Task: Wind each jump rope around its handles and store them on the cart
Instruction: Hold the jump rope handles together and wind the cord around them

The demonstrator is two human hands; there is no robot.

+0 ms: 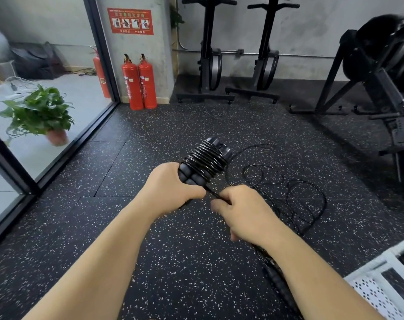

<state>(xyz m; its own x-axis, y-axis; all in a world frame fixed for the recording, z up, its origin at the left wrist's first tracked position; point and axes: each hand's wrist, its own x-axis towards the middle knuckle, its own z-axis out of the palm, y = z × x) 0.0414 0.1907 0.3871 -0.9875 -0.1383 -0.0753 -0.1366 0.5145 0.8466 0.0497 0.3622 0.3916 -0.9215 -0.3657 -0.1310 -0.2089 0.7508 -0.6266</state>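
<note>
**Wound bundle.** Black jump-rope handles point(193, 177) with ribbed grips lie pressed side by side, tilted up and away, bound by a dense band of tight turns of thin black rope point(205, 160). The left hand point(171, 190) grips their near ends. One taut strand runs from the bundle to the right hand point(245, 211), which pinches it.

**Unwound remainder.** The loose rope point(305, 199) lies on the floor in overlapping loops, right of the bundle. A further black handle point(270, 277) lies on the floor near the cart point(369, 294) — white, with a perforated shelf — at lower right.
</note>
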